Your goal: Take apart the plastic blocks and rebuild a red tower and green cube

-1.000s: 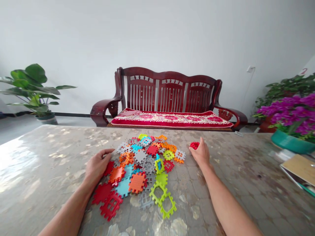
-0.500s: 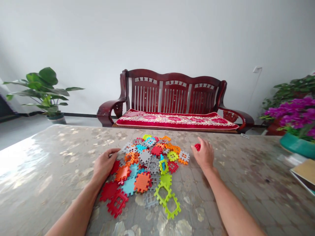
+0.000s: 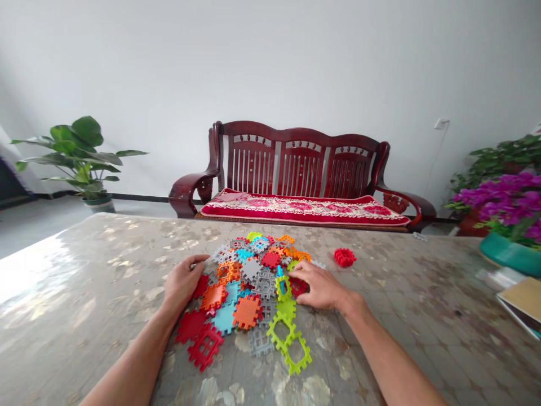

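Observation:
A pile of flat notched plastic pieces lies mid-table, among them an orange square point(image 3: 247, 312), a light blue piece point(image 3: 224, 318), a red window piece point(image 3: 205, 347) and green frames point(image 3: 297, 353). My left hand point(image 3: 185, 280) rests at the pile's left edge beside a red piece, fingers apart and holding nothing visible. At the pile's right side my right hand point(image 3: 320, 286) has its thumb and fingers around a red piece point(image 3: 299, 287), which they partly cover. Apart from the pile, a small red stack point(image 3: 345, 257) sits to the right.
Beyond the patterned table point(image 3: 406, 304) stands a wooden bench point(image 3: 301, 163) with a red cover. At the right are a teal pot point(image 3: 509, 252) of purple flowers and a book point(image 3: 524, 299). A potted plant point(image 3: 98, 203) stands at the far left.
My right hand has left the red stack and moved left and nearer to the pile, onto a red piece. The stack now sits uncovered. My left hand has barely moved.

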Motion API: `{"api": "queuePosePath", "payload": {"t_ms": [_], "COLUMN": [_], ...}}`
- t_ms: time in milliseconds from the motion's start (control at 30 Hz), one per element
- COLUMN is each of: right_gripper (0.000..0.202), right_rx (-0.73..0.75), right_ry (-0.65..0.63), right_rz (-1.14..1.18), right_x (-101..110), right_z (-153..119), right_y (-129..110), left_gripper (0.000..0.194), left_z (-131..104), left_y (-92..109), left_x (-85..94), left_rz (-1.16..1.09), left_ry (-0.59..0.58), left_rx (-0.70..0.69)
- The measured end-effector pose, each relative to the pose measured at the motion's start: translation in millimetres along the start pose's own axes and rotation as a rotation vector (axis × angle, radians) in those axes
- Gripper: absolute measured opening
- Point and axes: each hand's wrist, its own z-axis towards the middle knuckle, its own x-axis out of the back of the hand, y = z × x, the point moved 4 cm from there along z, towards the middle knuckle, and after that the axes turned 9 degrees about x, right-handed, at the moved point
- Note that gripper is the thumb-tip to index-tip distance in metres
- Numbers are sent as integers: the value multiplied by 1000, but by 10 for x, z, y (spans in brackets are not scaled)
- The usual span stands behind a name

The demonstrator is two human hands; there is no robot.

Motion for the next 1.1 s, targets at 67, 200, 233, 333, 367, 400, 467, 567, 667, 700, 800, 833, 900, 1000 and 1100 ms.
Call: {"api": "queuePosePath", "payload": {"t_ms": [67, 200, 233, 333, 367, 400, 467, 567, 667, 700, 800, 833, 900, 1000, 1100], "right_gripper": [57, 41, 36, 20, 18, 19, 24, 29, 27, 24, 14, 20, 29, 20, 8], "right_rx": [6, 14, 19, 40, 43, 40, 17, -55, -112, -119, -96, -83, -57, -27, 30], "right_ry": [-28, -12, -2, 23, 34, 51, 104, 235, 345, 348, 247, 198, 125, 86, 70], "right_rz": [-19, -55, -68, -120, -140, -158, -176, -141, -38, 1, 61, 53, 4, -103, -223], "right_x": [4, 5, 2, -18, -24, -28, -25, 15, 69, 78, 63, 50, 23, -12, -68], "right_z": [-2, 10, 17, 41, 49, 56, 67, 63, 36, 27, 10, 7, 6, 23, 53], "right_y": [-26, -44, -46, -58, -60, -58, -38, 39, 128, 146, 142, 125, 84, 29, -9], "left_gripper": [38, 37, 37, 37, 37, 37, 38, 37, 38, 38, 38, 38, 39, 39, 40], "left_z": [0, -1, -3, -10, -13, -15, -18, -14, -6, -4, -4, -6, -10, -12, -9], "left_y": [-1, 7, 11, 20, 22, 21, 18, 11, 3, 0, -4, -3, 0, 3, 1], "left_x": [-1, 7, 11, 20, 21, 22, 22, 22, 20, 18, 11, 10, 9, 7, 0], "left_rz": [-11, -9, -11, -20, -20, -19, -15, -11, -16, -19, -27, -29, -27, -14, -14], "left_ry": [-4, 1, 4, 5, 3, 0, -5, -2, 2, 1, -8, -11, -11, -10, -19], "left_rx": [0, -15, -20, -22, -18, -13, -3, -6, -10, -9, -5, -4, 1, 12, 14]}}
